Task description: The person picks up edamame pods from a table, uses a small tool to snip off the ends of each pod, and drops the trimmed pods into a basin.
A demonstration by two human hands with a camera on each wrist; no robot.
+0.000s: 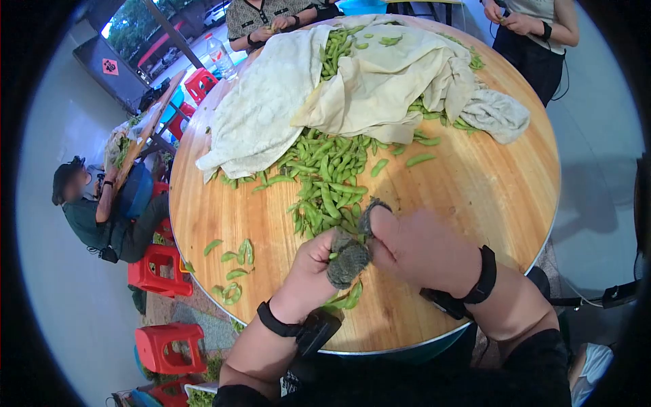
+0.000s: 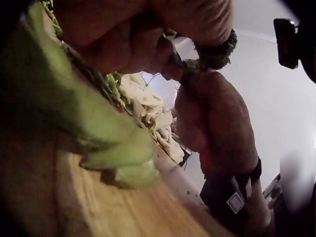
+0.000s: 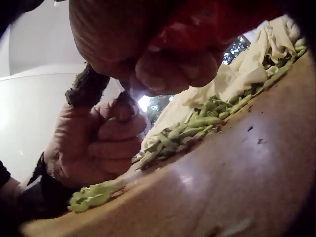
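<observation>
Green pods (image 1: 325, 166) lie heaped on the round wooden table (image 1: 475, 197), partly under pale cloths. Over the near part of the table, the left hand (image 1: 308, 275) has curled fingers and a dark knitted cover on its thumb; a bit of green pod (image 1: 333, 256) shows in its grip. Close at its right is the right hand (image 1: 430, 254), fingers curled, with a similar dark cover on a digit. In the left wrist view the hands meet around a small green piece (image 2: 191, 64); whether the right fingers hold it is hidden. Several pods (image 1: 352, 296) lie beneath the left hand.
Loose pods (image 1: 236, 274) are scattered at the table's left edge. White cloth (image 1: 271, 95) and cream cloth (image 1: 380, 88) cover the far part, near a plastic bottle (image 1: 219, 55). Two people stand or sit across the table; another sits at left near red stools (image 1: 169, 346).
</observation>
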